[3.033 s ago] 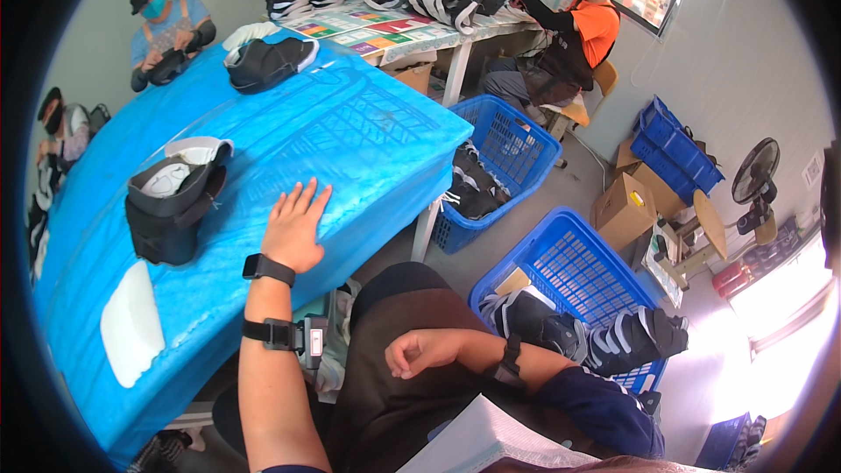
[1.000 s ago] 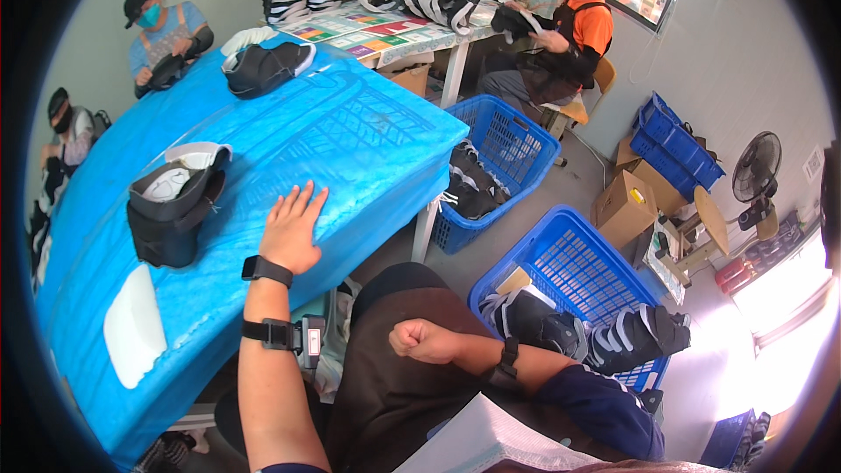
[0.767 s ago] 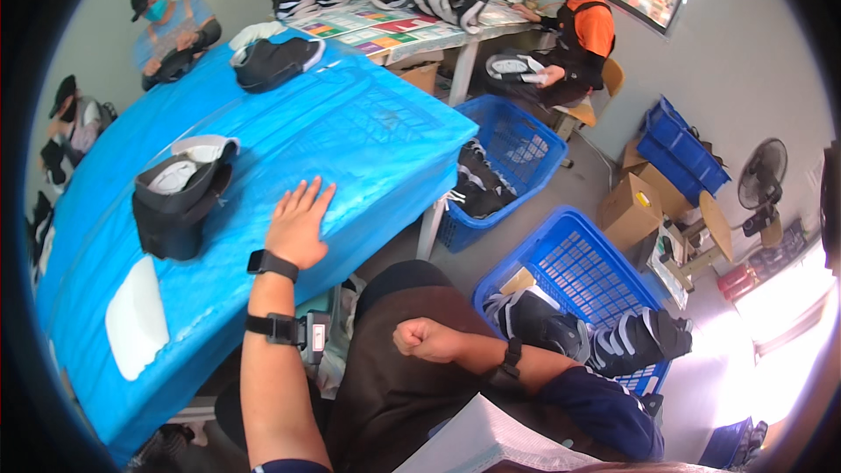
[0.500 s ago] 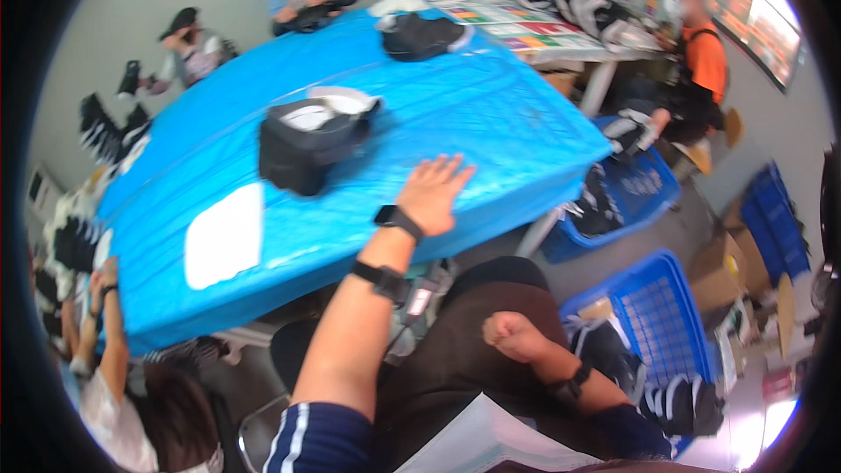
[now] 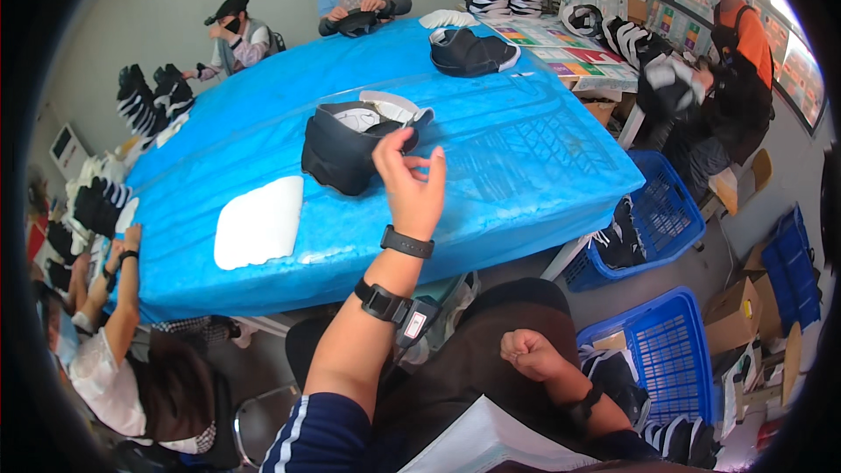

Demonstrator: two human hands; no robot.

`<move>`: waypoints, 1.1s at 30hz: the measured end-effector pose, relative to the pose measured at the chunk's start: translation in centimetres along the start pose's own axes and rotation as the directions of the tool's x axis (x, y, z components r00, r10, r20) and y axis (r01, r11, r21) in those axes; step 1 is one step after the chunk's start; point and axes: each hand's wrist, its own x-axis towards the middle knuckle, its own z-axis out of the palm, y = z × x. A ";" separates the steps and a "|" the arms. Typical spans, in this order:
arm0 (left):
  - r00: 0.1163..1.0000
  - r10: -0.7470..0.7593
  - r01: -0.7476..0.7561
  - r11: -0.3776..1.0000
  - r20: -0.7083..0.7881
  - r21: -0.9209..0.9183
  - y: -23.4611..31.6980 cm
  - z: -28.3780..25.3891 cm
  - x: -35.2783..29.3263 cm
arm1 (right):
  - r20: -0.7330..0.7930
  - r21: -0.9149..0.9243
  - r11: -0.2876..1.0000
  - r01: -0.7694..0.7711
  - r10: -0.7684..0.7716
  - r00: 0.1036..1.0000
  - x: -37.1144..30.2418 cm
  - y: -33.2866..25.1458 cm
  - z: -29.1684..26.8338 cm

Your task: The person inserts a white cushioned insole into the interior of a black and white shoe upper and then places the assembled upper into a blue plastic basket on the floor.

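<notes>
My left hand (image 5: 412,182) is raised over the near side of the blue-covered table (image 5: 368,232), fingers bent but apart, nothing seen in them. Its fingertips overlap the right edge of a black fabric piece (image 5: 337,158) with a white inside and a pale curved strip, possibly a shoe upper; whether they touch it, I cannot tell. Left of it lies a flat white sheet (image 5: 258,223) with rounded corners. Held low over my dark apron, my right hand (image 5: 533,355) is closed in a fist, with nothing showing in it.
Another black piece (image 5: 473,52) lies at the table's far side. Blue baskets (image 5: 670,333) with black goods stand at my right. Co-workers sit along the far and left edges; one in orange (image 5: 752,48) stands at the right beside a second table (image 5: 561,44).
My left hand has gone from spread above the table to bent fingers beside the black piece. The view has shifted. My right hand stays in a fist.
</notes>
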 end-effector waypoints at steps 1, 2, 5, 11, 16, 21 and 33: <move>0.998 0.000 0.002 0.999 -0.055 0.033 0.4 -0.2 0.3 | -0.004 -0.001 1.000 -0.004 0.004 1.000 0.0 -0.1 0.0; 0.998 -0.018 0.028 0.981 -0.055 0.193 0.5 -0.6 0.6 | 0.010 -0.023 1.000 -0.015 0.015 1.000 0.0 -0.1 -0.1; 0.996 0.071 -0.033 0.860 -0.057 0.509 -0.3 -3.1 1.2 | 0.039 -0.040 0.999 -0.032 0.034 0.999 0.1 0.1 -0.2; 0.998 -0.025 0.052 0.845 -0.057 0.533 -1.6 -6.8 1.7 | 0.031 -0.004 0.999 -0.032 0.032 0.999 0.2 -0.1 0.2; 0.981 -0.186 0.082 0.660 0.056 0.747 -0.5 -7.8 3.8 | 0.045 -0.015 0.996 -0.087 0.088 0.995 0.2 -0.1 0.4; 0.974 -0.226 0.172 0.634 -0.032 0.754 0.5 -8.8 3.8 | 0.016 -0.010 0.994 -0.106 0.107 0.994 0.2 -0.2 0.1; 0.952 -0.090 0.245 0.800 -0.294 0.547 -1.6 -14.1 -0.7 | 0.023 -0.015 0.989 -0.146 0.146 0.989 0.3 -0.1 0.3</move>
